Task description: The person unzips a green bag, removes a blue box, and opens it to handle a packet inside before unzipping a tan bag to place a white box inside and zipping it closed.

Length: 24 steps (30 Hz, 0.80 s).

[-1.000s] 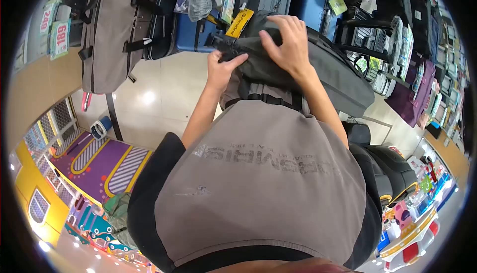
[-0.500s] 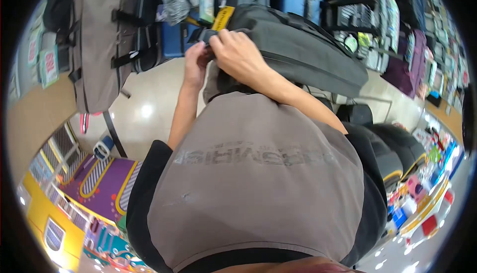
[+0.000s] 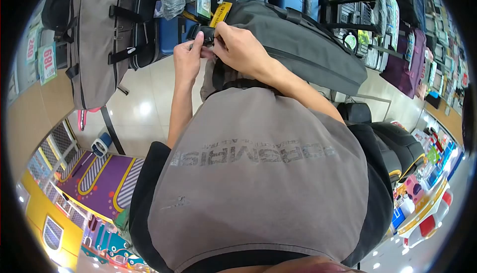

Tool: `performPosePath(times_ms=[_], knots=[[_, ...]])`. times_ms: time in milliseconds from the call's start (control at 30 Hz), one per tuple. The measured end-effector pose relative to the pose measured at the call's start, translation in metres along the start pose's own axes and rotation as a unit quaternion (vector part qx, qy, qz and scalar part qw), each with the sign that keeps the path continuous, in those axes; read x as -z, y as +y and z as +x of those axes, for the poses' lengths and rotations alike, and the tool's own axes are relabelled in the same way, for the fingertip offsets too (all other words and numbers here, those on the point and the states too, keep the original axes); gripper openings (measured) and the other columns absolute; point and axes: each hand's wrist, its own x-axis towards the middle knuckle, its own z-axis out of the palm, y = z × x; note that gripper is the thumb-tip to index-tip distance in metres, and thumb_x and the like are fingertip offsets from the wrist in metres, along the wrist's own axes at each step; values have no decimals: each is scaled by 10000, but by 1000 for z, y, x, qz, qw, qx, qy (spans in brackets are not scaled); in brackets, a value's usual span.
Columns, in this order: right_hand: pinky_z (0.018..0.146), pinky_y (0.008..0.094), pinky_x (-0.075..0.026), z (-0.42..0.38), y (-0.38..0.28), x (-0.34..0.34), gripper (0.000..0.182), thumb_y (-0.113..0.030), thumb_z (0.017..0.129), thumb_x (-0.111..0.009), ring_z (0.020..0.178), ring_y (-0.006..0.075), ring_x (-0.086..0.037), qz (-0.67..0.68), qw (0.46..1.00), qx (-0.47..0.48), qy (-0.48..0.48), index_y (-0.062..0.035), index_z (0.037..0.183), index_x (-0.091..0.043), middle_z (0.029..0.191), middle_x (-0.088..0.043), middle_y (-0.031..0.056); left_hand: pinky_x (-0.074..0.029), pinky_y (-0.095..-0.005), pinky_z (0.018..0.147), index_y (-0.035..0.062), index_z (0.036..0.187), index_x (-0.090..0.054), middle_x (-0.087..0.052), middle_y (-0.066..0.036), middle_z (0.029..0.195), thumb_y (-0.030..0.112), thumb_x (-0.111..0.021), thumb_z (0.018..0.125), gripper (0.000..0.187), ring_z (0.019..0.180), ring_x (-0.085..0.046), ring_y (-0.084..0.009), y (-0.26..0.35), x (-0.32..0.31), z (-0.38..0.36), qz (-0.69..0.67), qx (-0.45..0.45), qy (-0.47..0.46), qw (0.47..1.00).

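Note:
A dark grey duffel bag (image 3: 298, 46) lies crosswise in front of me, with a yellow tag (image 3: 220, 14) at its left end. My left hand (image 3: 189, 59) is beside a black strap end (image 3: 206, 33), thumb pointing up; what its curled fingers hold is hidden. My right hand (image 3: 240, 49) is closed around the black strap end at the bag's left end. Both hands are close together, just below the yellow tag.
A taupe bag (image 3: 99, 39) with black straps stands at the left. Behind the duffel are blue suitcases (image 3: 171, 37) and a black chair-like frame (image 3: 350, 12). A purple bag (image 3: 410, 64) is at the right. Tiled floor (image 3: 144, 94) shows at left.
My left hand has shifted slightly left and its thumb now points up. My right hand has moved slightly right and down. The view has shifted a little.

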Motion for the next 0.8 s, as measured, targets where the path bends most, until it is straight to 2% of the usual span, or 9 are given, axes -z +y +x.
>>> performPosePath(times_ms=[100,167,267,300,333,433,600,700,800], knots=[[600,409,-509,-1,1,7,128,-39,857,-645,649,361,-642,60,998,0,26,21,893,-539,735,-632,189,-436,-257,527,-25,658,-662,-618,-74,563,455,-604,983,582,515,-565,-94,17,4,-7,144,-15,58,988],[572,382,-513,-5,1,21,122,-52,871,-644,605,315,-659,72,996,-21,50,34,884,-558,714,-641,181,-412,-259,495,-15,625,-637,-596,-63,531,458,-599,985,595,484,-539,-83,14,1,-3,140,-53,94,984],[481,282,-506,-32,23,69,126,-87,913,-644,563,128,-660,156,966,-206,13,32,892,-604,696,-659,101,-395,-254,500,-12,614,-622,-588,-57,525,461,-591,988,603,491,-529,-80,18,-11,1,135,-61,110,983],[494,309,-509,-48,36,90,137,-103,908,-637,561,150,-659,184,950,-251,22,29,890,-605,644,-653,102,-394,-255,502,-12,615,-622,-588,-56,525,460,-589,990,603,493,-528,-82,18,-14,4,142,-57,116,981],[485,272,-513,-68,51,114,115,-86,919,-634,578,132,-659,204,937,-281,28,26,898,-615,671,-657,87,-393,-255,504,-12,616,-621,-588,-55,526,459,-587,991,603,494,-526,-83,16,-16,7,150,-53,121,980],[480,257,-531,-146,101,196,68,-32,895,-660,584,149,-661,223,885,-381,145,28,882,-632,725,-650,103,-405,-263,516,-15,613,-625,-587,-57,521,458,-585,991,607,497,-537,-96,11,-19,16,174,-59,132,974],[554,250,-550,-303,219,308,83,-25,900,-658,645,160,-662,215,806,-406,372,48,934,-642,783,-662,122,-438,-285,542,-21,610,-633,-591,-67,505,474,-574,988,626,498,-564,-115,5,-30,35,235,-66,146,959],[597,246,-545,-359,290,310,124,-40,905,-674,699,163,-673,247,758,-375,473,53,981,-639,833,-674,125,-438,-307,540,-22,610,-622,-582,-58,499,483,-573,986,631,500,-565,-123,0,-35,45,262,-66,150,951],[745,333,-557,-371,357,257,176,-121,922,-674,833,172,-677,431,693,-351,459,-4,1051,-646,919,-694,96,-429,-324,543,-26,619,-619,-566,-48,507,484,-585,979,624,507,-546,-130,-5,-52,47,298,-50,159,940]])
